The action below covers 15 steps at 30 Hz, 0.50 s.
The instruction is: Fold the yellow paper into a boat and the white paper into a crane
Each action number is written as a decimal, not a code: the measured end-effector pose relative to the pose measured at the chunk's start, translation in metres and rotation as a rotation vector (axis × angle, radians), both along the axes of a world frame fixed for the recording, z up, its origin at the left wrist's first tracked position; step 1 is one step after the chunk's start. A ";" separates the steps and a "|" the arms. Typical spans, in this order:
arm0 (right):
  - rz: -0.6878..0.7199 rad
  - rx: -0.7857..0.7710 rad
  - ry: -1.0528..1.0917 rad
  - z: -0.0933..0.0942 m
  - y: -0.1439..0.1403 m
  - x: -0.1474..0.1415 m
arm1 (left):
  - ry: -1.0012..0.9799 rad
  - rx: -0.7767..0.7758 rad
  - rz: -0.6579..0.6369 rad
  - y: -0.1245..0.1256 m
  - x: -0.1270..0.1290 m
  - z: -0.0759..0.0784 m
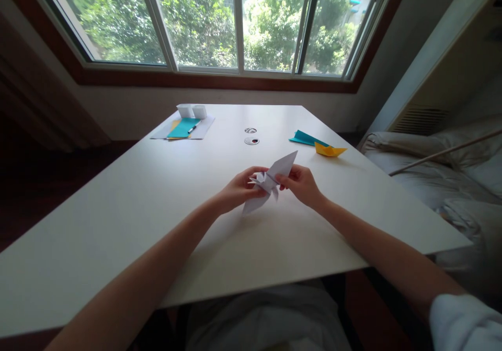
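My left hand [239, 189] and right hand [300, 183] pinch white folded paper origami figure [270, 181] above white bench [137, 210]. Risk: uneven pull tears thin centre folds; long flap at 1 o'clock may crumple.

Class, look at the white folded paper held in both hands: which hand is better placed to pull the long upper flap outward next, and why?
Probably the right hand: it pinches the white folded paper just below the long flap pointing up-right. The left hand holds the crumpled left side, steadying it.
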State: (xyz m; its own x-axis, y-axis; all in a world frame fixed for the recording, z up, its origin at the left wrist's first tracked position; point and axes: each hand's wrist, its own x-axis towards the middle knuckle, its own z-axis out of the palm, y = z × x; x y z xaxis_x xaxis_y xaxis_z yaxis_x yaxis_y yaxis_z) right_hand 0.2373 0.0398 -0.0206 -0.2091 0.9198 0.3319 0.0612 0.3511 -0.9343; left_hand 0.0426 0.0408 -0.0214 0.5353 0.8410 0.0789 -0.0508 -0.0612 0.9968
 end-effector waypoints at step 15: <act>-0.119 0.307 -0.258 0.002 -0.002 0.004 | -0.181 -0.223 0.266 0.004 0.004 0.005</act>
State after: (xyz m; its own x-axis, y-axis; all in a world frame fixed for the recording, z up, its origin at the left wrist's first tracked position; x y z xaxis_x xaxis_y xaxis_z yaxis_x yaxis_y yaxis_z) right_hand 0.2411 0.0382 -0.0182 -0.2197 0.8090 0.5452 0.3365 0.5874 -0.7360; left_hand 0.0466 0.0449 -0.0162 0.2901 0.9558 -0.0481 -0.2383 0.1208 0.9637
